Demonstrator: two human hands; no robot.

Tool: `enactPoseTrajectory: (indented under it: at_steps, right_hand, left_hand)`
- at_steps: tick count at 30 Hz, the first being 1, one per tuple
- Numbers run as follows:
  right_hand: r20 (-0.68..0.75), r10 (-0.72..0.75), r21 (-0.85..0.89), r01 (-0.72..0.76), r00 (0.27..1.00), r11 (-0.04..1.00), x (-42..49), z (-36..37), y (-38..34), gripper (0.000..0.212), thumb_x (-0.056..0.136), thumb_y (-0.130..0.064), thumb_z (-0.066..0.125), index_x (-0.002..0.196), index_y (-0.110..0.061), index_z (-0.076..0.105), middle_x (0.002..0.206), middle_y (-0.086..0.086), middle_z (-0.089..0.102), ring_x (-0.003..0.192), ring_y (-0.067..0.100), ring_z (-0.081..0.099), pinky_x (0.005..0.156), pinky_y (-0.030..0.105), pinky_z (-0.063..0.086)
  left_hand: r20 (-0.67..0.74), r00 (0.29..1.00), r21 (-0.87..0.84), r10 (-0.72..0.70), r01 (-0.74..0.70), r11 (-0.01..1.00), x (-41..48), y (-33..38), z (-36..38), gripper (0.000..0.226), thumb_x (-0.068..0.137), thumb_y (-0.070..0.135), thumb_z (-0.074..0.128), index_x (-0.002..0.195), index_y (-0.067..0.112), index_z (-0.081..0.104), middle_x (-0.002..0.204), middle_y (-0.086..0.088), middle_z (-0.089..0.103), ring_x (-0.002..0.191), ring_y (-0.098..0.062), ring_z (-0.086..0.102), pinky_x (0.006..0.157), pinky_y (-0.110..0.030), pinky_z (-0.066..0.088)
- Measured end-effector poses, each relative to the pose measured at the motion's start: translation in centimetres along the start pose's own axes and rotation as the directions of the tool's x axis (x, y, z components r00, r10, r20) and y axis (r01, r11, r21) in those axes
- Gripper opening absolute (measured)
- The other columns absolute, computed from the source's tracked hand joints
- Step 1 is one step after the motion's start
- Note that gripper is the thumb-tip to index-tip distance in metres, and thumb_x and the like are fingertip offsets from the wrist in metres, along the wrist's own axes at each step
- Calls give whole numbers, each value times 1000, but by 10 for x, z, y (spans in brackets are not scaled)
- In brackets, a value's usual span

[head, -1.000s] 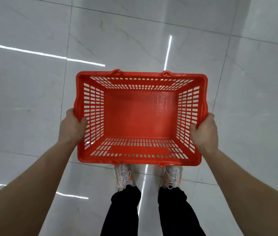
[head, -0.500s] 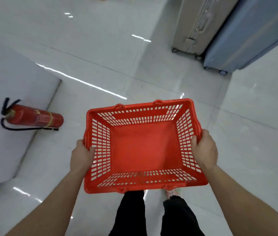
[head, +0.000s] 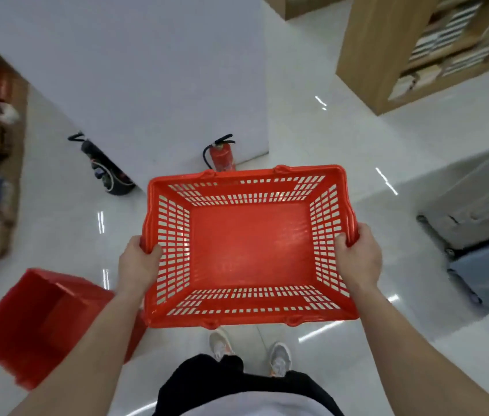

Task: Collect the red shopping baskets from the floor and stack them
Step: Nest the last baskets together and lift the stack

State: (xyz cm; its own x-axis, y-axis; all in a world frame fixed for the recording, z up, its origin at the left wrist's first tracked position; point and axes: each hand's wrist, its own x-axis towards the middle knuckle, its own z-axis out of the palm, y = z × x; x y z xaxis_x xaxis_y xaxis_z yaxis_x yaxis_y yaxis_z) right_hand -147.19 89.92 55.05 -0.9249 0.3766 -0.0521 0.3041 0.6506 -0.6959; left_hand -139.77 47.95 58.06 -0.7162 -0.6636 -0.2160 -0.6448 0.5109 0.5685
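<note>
I carry an empty red shopping basket (head: 249, 250) level in front of me, above my feet. My left hand (head: 136, 267) grips its left rim with the thumb inside the slotted wall. My right hand (head: 358, 258) grips the right rim the same way. A second red basket (head: 36, 322) stands on the floor at the lower left, blurred, partly behind my left forearm.
A white pillar (head: 153, 85) rises ahead with a red fire extinguisher (head: 222, 157) at its base and a dark one (head: 102, 166) to its left. Wooden shelves (head: 417, 49) stand at the back right, more shelving at the far left. Two suitcases (head: 483, 229) lie at the right.
The view has swung left and lifted while I keep hold of the basket. The pillar, shelves and the second red basket on the floor have come into sight; the suitcases shifted to the right.
</note>
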Motion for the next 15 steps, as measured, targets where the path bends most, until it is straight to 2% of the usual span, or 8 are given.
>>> enactPoseTrajectory:
  at_steps: [3, 7, 12, 15]
  right_hand:
    - [80, -150, 8, 150, 985, 989, -30, 20, -49, 29, 90, -34, 54, 114, -19, 61, 100, 2, 69, 84, 23, 64, 73, 29, 43]
    - [219, -297, 27, 299, 929, 954, -90, 58, -115, 31, 89, -33, 53, 114, -16, 60, 103, 8, 70, 91, 31, 66, 77, 37, 49]
    - [343, -438, 85, 436, 831, 896, -189, 106, -183, 32, 87, -35, 52, 113, -20, 62, 99, 5, 70, 87, 29, 65, 74, 35, 47]
    - [387, -489, 115, 485, 782, 867, -258, 133, -217, 31, 87, -35, 53, 113, -22, 62, 96, 2, 70, 75, 21, 59, 70, 32, 45]
  left_hand:
    - [-171, 981, -71, -92, 81, 994, -34, -52, -55, 33, 89, 29, 65, 116, 11, 62, 107, -13, 71, 91, -32, 66, 76, -37, 47]
    - [-328, 916, -174, -233, 184, 967, -82, -130, -124, 25, 86, 25, 64, 107, 12, 65, 99, -13, 71, 90, -35, 65, 74, -35, 42]
    - [-401, 829, -297, -389, 284, 912, -138, -243, -197, 20, 85, 24, 64, 103, 15, 65, 87, -10, 68, 80, -33, 63, 69, -36, 43]
    - [-418, 790, -358, -448, 310, 881, -167, -314, -238, 17, 85, 23, 63, 100, 15, 65, 86, -9, 69, 79, -32, 65, 71, -38, 50]
